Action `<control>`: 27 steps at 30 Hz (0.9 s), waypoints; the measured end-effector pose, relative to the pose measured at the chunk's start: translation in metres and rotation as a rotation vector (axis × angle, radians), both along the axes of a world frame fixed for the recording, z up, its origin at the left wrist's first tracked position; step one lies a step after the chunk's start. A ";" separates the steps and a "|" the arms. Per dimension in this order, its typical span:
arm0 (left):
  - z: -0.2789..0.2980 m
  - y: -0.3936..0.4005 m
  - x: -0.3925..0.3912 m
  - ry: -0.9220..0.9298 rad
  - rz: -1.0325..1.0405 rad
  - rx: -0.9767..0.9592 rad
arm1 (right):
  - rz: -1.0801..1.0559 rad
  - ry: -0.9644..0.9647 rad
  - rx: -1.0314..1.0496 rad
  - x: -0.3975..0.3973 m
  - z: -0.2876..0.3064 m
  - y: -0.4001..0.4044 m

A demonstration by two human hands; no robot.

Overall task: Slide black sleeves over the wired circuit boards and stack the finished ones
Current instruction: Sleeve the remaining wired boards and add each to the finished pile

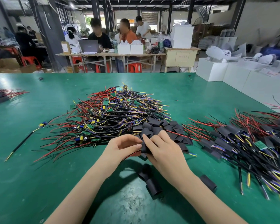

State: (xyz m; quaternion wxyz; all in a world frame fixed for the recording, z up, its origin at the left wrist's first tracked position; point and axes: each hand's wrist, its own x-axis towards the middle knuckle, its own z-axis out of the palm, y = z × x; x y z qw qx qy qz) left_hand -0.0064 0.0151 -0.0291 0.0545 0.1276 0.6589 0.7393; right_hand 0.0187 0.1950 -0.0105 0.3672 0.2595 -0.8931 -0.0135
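At the worktop's near centre, the right hand point(162, 149) and left hand point(123, 147) meet, both grips pinched on one matte black sleeve point(145, 149) with red wires trailing left. Bare wired boards point(107, 113) heap at twelve o'clock, loose sleeves point(162, 126) beside, sleeved ones point(242, 139) at three o'clock on the green worktop point(39, 175).

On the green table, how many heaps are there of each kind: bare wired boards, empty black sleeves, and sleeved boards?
Heaps of bare wired boards: 1
Heaps of empty black sleeves: 1
Heaps of sleeved boards: 2 (the second one at the far left edge)
Total: 4 heaps
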 end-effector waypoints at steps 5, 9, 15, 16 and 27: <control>0.003 -0.003 -0.002 0.032 0.065 -0.014 | 0.013 0.069 -0.053 -0.003 0.006 0.003; 0.008 -0.019 -0.007 0.191 0.301 -0.216 | -0.029 0.060 -0.259 -0.008 0.015 0.025; -0.004 -0.047 -0.020 0.423 0.734 -0.873 | -0.588 -0.020 -0.497 -0.018 0.029 0.102; -0.006 -0.051 -0.023 0.399 0.738 -0.948 | -0.697 -0.103 -0.501 -0.020 0.027 0.113; -0.006 -0.065 -0.029 0.420 0.719 -1.145 | -0.478 -0.208 -0.450 -0.028 0.015 0.101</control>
